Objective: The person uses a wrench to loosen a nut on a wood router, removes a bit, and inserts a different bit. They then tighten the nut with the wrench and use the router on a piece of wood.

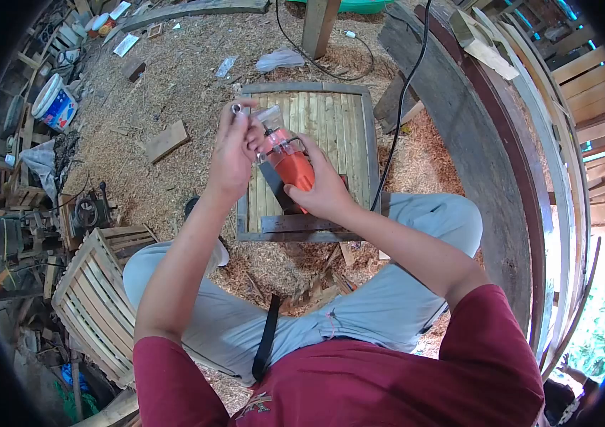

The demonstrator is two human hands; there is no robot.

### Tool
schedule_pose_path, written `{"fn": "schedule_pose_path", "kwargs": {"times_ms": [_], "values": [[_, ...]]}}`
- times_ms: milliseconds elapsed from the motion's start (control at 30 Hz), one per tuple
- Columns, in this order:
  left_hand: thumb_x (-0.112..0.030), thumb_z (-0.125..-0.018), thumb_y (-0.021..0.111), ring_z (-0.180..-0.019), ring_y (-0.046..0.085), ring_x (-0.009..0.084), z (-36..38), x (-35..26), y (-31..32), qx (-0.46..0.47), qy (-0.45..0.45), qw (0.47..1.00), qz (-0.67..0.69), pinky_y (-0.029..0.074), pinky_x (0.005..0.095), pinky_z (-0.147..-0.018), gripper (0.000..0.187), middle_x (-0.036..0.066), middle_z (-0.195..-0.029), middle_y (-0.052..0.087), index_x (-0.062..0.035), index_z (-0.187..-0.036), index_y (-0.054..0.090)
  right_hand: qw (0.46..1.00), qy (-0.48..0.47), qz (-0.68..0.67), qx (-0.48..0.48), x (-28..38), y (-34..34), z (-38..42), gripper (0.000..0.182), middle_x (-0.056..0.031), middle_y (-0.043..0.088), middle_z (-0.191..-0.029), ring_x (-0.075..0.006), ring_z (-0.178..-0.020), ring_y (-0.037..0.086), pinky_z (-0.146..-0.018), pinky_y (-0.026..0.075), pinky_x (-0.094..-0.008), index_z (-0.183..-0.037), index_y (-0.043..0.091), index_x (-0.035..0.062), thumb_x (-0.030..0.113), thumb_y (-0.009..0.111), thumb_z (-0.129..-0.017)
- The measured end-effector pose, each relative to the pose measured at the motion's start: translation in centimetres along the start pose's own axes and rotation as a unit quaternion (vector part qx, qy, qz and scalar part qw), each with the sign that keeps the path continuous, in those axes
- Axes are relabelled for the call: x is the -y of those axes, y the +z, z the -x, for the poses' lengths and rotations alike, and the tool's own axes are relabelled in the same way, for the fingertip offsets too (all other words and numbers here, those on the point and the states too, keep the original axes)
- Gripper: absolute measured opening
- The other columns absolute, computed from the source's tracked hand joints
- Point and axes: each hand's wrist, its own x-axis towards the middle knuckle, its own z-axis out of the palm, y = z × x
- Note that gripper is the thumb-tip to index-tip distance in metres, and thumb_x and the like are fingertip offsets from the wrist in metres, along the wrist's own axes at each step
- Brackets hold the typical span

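An orange trim router (pixel 292 169) with a clear plastic base (pixel 268 117) is tilted in front of me, its base end pointing up and away. My right hand (pixel 325 186) is wrapped round its orange body. At the base end, my left hand (pixel 234 158) is closed on a silver wrench (pixel 236 109), whose ring end sticks out above the fingers. The fingers hide the rest of the wrench and part of the collet area. Below both hands lies a slatted wooden panel (pixel 345 128) in a dark frame, with dark wood strips (pixel 295 224) on it.
Wood shavings cover the floor (pixel 196 92). A black cable (pixel 396 128) hangs at my right, beside long planks (pixel 459 128). A loose wood block (pixel 167 141), a white bucket (pixel 55 102) and a slatted piece (pixel 96 299) stand or lie to the left. A wooden post (pixel 320 28) rises ahead.
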Motion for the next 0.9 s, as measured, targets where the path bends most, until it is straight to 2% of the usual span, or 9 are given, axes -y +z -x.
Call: {"fn": "schedule_pose_path", "kwargs": {"times_ms": [67,167,267,367,567,900], "values": [[-0.015,-0.113,0.043,-0.082,0.04,0.0127,-0.2,-0.9,0.6,0.021,-0.021,0.995,0.095,0.042,0.0307,-0.083,0.018,-0.001,-0.089,0.041,-0.006,-0.125,0.053,1.0,-0.018,-0.012,-0.011,-0.2,0.2,0.0,0.1,-0.0284,0.049,-0.148,-0.0453,-0.139,0.05,-0.117,0.041,-0.0488,-0.161,0.028,0.0072,0.015,0.081,-0.077],[-0.025,-0.115,0.041,-0.089,0.041,0.0134,-1.0,0.4,-0.6,0.021,0.048,0.998,0.018,0.039,0.0322,-0.087,0.026,0.001,-0.094,0.043,-0.0043,-0.126,0.053,1.0,0.004,-0.002,-0.008,-0.1,0.2,0.0,0.1,-0.0288,0.049,-0.148,-0.0459,-0.139,0.049,-0.117,0.041,-0.0496,-0.161,0.027,0.0072,0.015,0.081,-0.077],[-0.036,-0.116,0.035,-0.09,0.042,0.0144,-0.8,0.5,-0.5,0.028,0.052,0.998,0.009,0.039,0.0333,-0.088,0.036,0.002,-0.095,0.043,-0.0045,-0.119,0.052,1.0,-0.004,-0.007,-0.006,-0.2,0.2,0.0,0.101,-0.0291,0.049,-0.147,-0.0466,-0.139,0.049,-0.118,0.04,-0.0504,-0.161,0.027,0.0079,0.015,0.081,-0.077],[-0.043,-0.115,0.032,-0.09,0.042,0.0165,-0.6,0.8,-0.9,0.077,0.052,0.994,0.049,0.038,0.0356,-0.09,0.042,0.003,-0.093,0.042,-0.0058,-0.107,0.049,1.0,-0.016,0.004,-0.013,-0.3,0.2,0.0,0.101,-0.0291,0.049,-0.147,-0.0469,-0.139,0.049,-0.118,0.04,-0.0502,-0.161,0.027,0.008,0.015,0.082,-0.077],[-0.037,-0.115,0.03,-0.087,0.039,0.0174,-0.3,0.9,-0.6,0.148,0.076,0.986,-0.034,0.036,0.0353,-0.087,0.038,0.004,-0.09,0.04,-0.0083,-0.093,0.042,1.0,0.003,0.007,-0.008,-0.1,0.2,0.1,0.102,-0.0299,0.05,-0.146,-0.0474,-0.138,0.049,-0.118,0.04,-0.0499,-0.162,0.026,0.007,0.013,0.084,-0.077],[-0.035,-0.11,0.038,-0.08,0.037,0.0181,0.1,0.9,-0.5,0.184,0.084,0.969,-0.139,0.031,0.0338,-0.08,0.043,0.004,-0.082,0.039,-0.0049,-0.08,0.04,1.0,0.005,-0.005,0.002,0.1,0.0,0.1,0.103,-0.03,0.048,-0.147,-0.0472,-0.139,0.048,-0.118,0.04,-0.0498,-0.163,0.025,0.0077,0.012,0.084,-0.078]]}}
